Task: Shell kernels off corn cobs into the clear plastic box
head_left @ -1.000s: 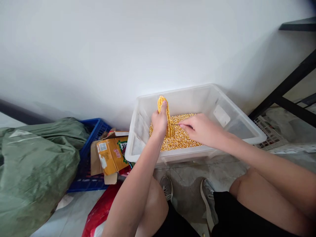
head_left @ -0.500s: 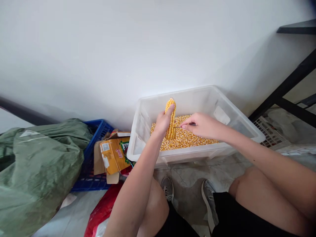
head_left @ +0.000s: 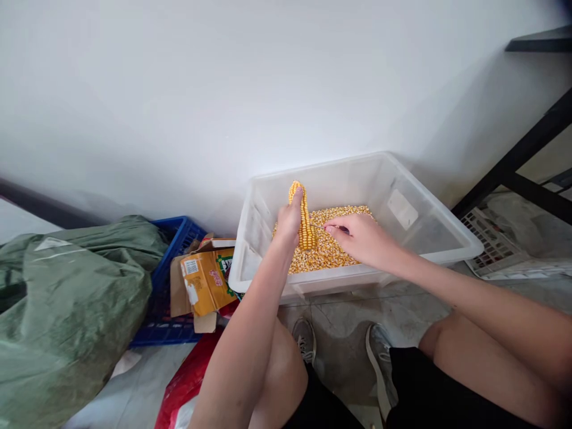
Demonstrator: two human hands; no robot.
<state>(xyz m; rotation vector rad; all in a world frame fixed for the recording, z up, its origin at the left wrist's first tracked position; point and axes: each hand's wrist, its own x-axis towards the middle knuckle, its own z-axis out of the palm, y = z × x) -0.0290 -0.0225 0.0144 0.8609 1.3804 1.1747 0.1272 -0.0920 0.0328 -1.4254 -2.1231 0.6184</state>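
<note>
A yellow corn cob point(head_left: 307, 229) stands tilted in my left hand point(head_left: 289, 220), whose fingers are wrapped round its upper half, thumb along the front. My right hand point(head_left: 357, 235) is closed on a thin screwdriver-like metal tool point(head_left: 318, 226); most of its handle is hidden in the palm. The tool's tip meets the right side of the cob, or lies very close to it. Both hands are over a translucent white plastic bin point(head_left: 348, 275). Loose corn kernels point(head_left: 328, 259) cover the bin's bottom below the cob.
Left of the bin are an opened yellow cardboard box point(head_left: 208, 283), a blue plastic crate point(head_left: 179, 238) and a large green sack point(head_left: 80, 298). A red bag point(head_left: 187, 372) lies by my left leg. To the right stand a black metal frame point(head_left: 504, 170) and a pale basket point(head_left: 491, 241).
My left hand has shifted slightly left with the cob, which now leans more to the left at its top. My right hand has turned and moved slightly with the tool.
</note>
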